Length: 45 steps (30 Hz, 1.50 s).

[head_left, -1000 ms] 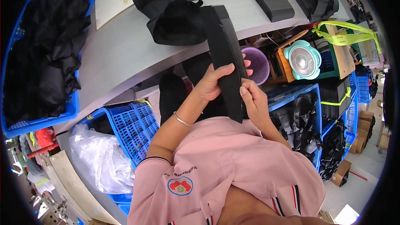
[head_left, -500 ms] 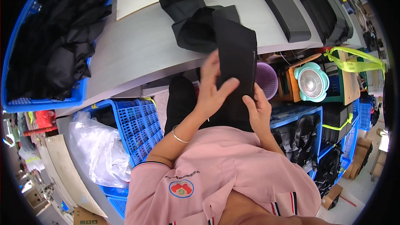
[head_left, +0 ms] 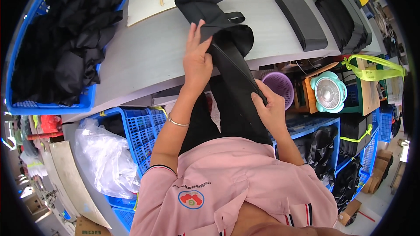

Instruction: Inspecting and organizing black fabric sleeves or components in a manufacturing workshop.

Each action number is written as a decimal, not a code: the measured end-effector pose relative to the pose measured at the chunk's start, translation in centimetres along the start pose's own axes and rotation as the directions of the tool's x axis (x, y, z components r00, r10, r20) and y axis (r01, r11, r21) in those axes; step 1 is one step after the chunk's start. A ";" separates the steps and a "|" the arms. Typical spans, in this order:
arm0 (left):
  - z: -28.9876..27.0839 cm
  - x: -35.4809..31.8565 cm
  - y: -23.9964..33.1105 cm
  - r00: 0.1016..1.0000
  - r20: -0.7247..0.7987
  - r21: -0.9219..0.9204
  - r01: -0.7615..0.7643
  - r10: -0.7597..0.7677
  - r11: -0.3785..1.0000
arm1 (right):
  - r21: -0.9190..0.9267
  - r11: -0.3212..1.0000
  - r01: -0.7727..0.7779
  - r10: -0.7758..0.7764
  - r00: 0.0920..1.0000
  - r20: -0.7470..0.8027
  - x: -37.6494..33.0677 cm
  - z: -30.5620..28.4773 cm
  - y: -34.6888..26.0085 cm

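So over at 9 o'clock there's a blue bin (head_left: pixel 52 105) sitting on the grey table (head_left: pixel 144 61), stuffed with black fabric pieces (head_left: pixel 65 48). Below it, around 7, a blue crate (head_left: pixel 140 126) under the table with a crumpled clear plastic bag (head_left: pixel 105 157) just beside it. Middle of the shot: the left hand (head_left: pixel 197 59) is up near 12, fingers spread and pressed flat on the upper end of a long black fabric piece (head_left: pixel 236 87), thumb tucked on its edge. The piece runs from the table edge down toward the pink shirt (head_left: pixel 236 183). The right hand (head_left: pixel 269 107) is near 3 from centre, fingers pinched on the strip's right edge. A loose black bundle (head_left: pixel 205 0) lies on the table at 12, touching the strip's top. Right side: a purple basket (head_left: pixel 280 87), a mint-green round fan (head_left: pixel 328 94), and a yellow-green strap (head_left: pixel 372 67) around a box at 3. Compared with half a second ago, the left hand has slid further up the strip and the strip looks more stretched out lengthwise.
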<state>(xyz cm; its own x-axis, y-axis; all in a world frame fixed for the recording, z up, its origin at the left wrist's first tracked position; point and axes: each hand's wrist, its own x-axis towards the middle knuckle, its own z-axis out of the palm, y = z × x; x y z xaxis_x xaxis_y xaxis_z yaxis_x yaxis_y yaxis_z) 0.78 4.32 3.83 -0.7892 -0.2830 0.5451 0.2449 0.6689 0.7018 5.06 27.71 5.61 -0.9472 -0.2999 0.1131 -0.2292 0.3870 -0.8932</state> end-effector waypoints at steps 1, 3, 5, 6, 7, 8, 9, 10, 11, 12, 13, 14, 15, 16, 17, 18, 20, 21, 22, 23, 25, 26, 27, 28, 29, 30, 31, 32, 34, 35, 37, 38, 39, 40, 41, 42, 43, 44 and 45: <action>-0.1 0.2 0.7 0.997 0.032 0.016 -0.067 0.066 0.998 | -0.061 0.998 0.022 -0.023 1.000 -0.011 0.3 0.0 -0.5; -0.5 0.2 1.8 0.995 0.055 0.017 -0.079 0.078 0.997 | -0.122 0.992 0.040 -0.044 0.999 -0.027 1.0 0.2 -1.2; -1.0 0.3 2.3 0.982 0.066 0.038 -0.177 0.174 0.983 | -0.229 0.967 0.109 -0.128 0.989 -0.072 1.3 0.6 -1.8; -1.3 0.3 2.4 0.985 0.073 0.034 -0.158 0.155 0.987 | -0.250 0.963 0.103 -0.125 0.990 -0.071 1.1 0.9 -2.0; -1.5 0.4 2.4 0.987 0.062 0.025 -0.148 0.146 0.989 | -0.325 0.931 0.163 -0.200 0.976 -0.083 0.8 1.1 -2.3; -1.8 0.4 2.6 0.988 0.033 0.016 -0.154 0.153 0.988 | -0.399 0.890 0.220 -0.275 0.958 -0.086 0.6 1.5 -2.4; -1.9 0.2 2.9 0.990 0.049 0.020 -0.134 0.133 0.991 | -0.397 0.891 0.221 -0.275 0.958 -0.083 0.3 1.8 -2.4; -1.9 0.0 3.4 0.981 0.091 -0.005 -0.172 0.172 0.985 | -0.436 0.868 0.237 -0.283 0.958 -0.042 0.3 2.2 -2.2; -1.8 -0.3 3.9 0.973 0.133 -0.034 -0.188 0.191 0.981 | -0.471 0.838 0.277 -0.305 0.952 0.016 0.2 2.4 -2.0; -1.7 -0.7 4.6 0.966 0.166 -0.066 -0.189 0.198 0.980 | -0.514 0.809 0.287 -0.353 0.935 -0.034 0.8 3.0 -1.5; -1.6 -1.3 5.4 0.950 0.211 -0.118 -0.209 0.231 0.971 | -0.518 0.811 0.272 -0.353 0.933 -0.063 1.5 3.2 -0.9; -1.2 -2.3 6.4 0.904 0.283 -0.165 -0.281 0.319 0.945 | -0.545 0.786 0.291 -0.336 0.942 0.018 2.4 3.2 -0.2; -0.8 -3.2 7.3 0.864 0.343 -0.216 -0.310 0.369 0.926 | -0.603 0.757 0.253 -0.238 0.965 0.108 3.1 3.2 0.6; -0.7 -3.6 7.6 0.864 0.346 -0.240 -0.296 0.366 0.925 | -0.340 0.854 0.393 -0.448 0.889 -0.097 3.7 3.7 1.2; -0.7 -4.0 7.8 0.839 0.342 -0.257 -0.350 0.424 0.901 | -0.326 0.828 0.456 -0.518 0.845 -0.133 4.2 3.9 1.7; -0.8 -3.9 7.4 0.865 0.326 -0.223 -0.322 0.382 0.920 | -0.295 0.814 0.501 -0.551 0.826 -0.117 4.4 3.9 2.0; -1.3 -4.1 6.9 0.914 0.229 -0.185 -0.296 0.334 0.937 | -0.145 0.989 0.017 -0.006 0.997 0.072 4.4 3.9 2.2; -1.7 -4.2 6.5 0.946 0.187 -0.204 -0.226 0.264 0.953 | 0.221 0.951 -0.218 0.195 0.973 0.123 4.4 3.8 2.1; -1.9 -4.7 6.5 0.958 0.137 -0.161 -0.231 0.253 0.960 | 0.433 0.892 -0.135 0.108 0.990 0.085 4.2 3.7 1.8; -2.3 -5.0 6.3 0.938 0.086 -0.159 -0.319 0.335 0.934 | 0.610 0.786 -0.098 0.080 0.995 0.057 4.4 3.5 1.5; -2.8 -6.3 6.7 0.946 -0.009 -0.264 -0.315 0.324 0.912 | 0.672 0.724 -0.155 0.256 0.965 -0.053 4.8 3.1 0.6; -2.6 -6.5 6.6 0.933 -0.036 -0.249 -0.357 0.359 0.900 | 0.767 0.616 -0.183 0.289 0.957 -0.004 5.4 2.8 0.2; -2.4 -6.8 6.7 0.948 -0.012 -0.257 -0.311 0.319 0.915 | 0.858 0.487 -0.162 0.264 0.964 0.033 5.8 2.5 -0.2; -2.0 -6.9 6.8 0.967 0.005 -0.169 -0.251 0.256 0.953 | 0.861 0.488 -0.145 0.274 0.962 0.006 6.1 2.6 -0.7; -1.6 -6.9 6.8 0.985 0.009 -0.083 -0.172 0.173 0.982 | 0.850 0.493 -0.184 0.318 0.948 0.021 6.2 2.5 -1.0; -0.9 -6.8 6.9 0.992 -0.013 -0.114 -0.123 0.122 0.986 | 0.867 0.470 -0.167 0.328 0.945 0.004 6.3 2.5 -1.4; -0.3 -6.6 6.9 0.991 -0.016 -0.114 -0.131 0.130 0.985 | 0.891 0.431 -0.141 0.303 0.953 0.004 6.3 2.5 -1.7; 0.2 -6.4 7.0 0.992 -0.086 -0.076 -0.098 0.092 0.992 | 0.878 0.453 -0.154 0.335 0.942 -0.008 6.1 2.5 -1.9; 0.9 -5.7 6.9 0.985 -0.164 -0.042 -0.059 0.051 0.997 | 0.894 0.414 -0.168 0.282 0.958 0.050 5.7 2.6 -2.1; 1.1 -5.3 7.0 0.985 -0.173 -0.036 -0.024 0.017 0.999 | 0.883 0.430 -0.188 0.299 0.953 0.057 5.5 2.6 -2.1; 1.3 -4.6 7.1 0.983 -0.183 -0.032 0.011 -0.016 0.999 | 0.917 0.363 -0.163 0.266 0.962 0.065 5.2 2.7 -1.9; 1.4 -4.3 7.2 0.977 -0.203 -0.185 0.026 -0.064 0.982 | 0.905 0.383 -0.187 0.318 0.946 0.061 5.1 2.8 -1.7; 1.5 -4.1 7.4 0.970 -0.215 -0.334 0.037 -0.114 0.942 | 0.912 0.361 -0.192 0.334 0.940 0.066 5.1 2.8 -1.4; 1.6 -4.0 7.6 0.970 -0.213 -0.335 0.039 -0.116 0.941 | 0.925 0.336 -0.179 0.319 0.946 0.067 5.1 3.0 -1.1; 1.7 -4.0 7.9 0.969 -0.236 -0.291 0.001 -0.073 0.957 | 0.919 0.340 -0.197 0.353 0.933 0.069 5.2 3.1 -0.8; 1.8 -4.0 8.1 0.966 -0.257 -0.244 -0.036 -0.029 0.969 | 0.936 0.304 -0.177 0.351 0.934 0.063 5.2 3.2 -0.5; 1.9 -4.1 8.3 0.967 -0.254 -0.245 -0.034 -0.030 0.969 | 0.948 0.271 -0.166 0.352 0.934 0.063 5.3 3.4 -0.2; 1.9 -4.3 8.5 0.969 -0.244 -0.272 -0.041 -0.027 0.961 | 0.951 0.266 -0.159 0.353 0.934 0.057 5.3 3.4 0.0; 1.9 -4.5 8.7 0.973 -0.230 -0.301 -0.044 -0.028 0.953 | 0.957 0.243 -0.159 0.340 0.938 0.070 5.3 3.4 0.1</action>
<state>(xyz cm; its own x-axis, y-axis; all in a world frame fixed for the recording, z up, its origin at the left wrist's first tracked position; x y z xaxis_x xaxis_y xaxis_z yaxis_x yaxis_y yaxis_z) 5.39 12.68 6.58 -0.6447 -0.4523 0.6163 0.4373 0.4430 0.7826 0.77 23.16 4.61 -0.9507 -0.2105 -0.2279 0.3096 -0.6926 -0.6515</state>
